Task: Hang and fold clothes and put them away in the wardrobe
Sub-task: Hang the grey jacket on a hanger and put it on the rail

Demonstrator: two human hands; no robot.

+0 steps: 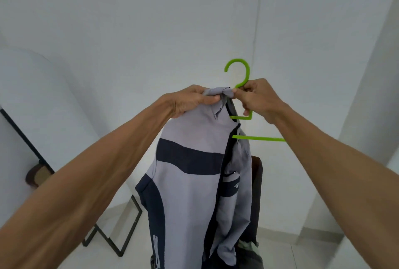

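A grey jacket with navy bands [194,182] hangs in front of me, held up at chest height. My left hand [194,100] grips its bunched collar. My right hand [257,98] is closed around the neck of a bright green plastic hanger [241,83], just under its hook. The hook points up. The hanger's left side is tucked inside the jacket and hidden; its lower bar sticks out to the right past the open front. The jacket's lower part runs out of the bottom of the view.
White walls fill the background. A black metal frame [121,236] stands on the pale tiled floor at lower left, beside a white rounded panel. A dark chair back [257,182] shows behind the jacket, with dark and pale green clothes [248,249] heaped below it.
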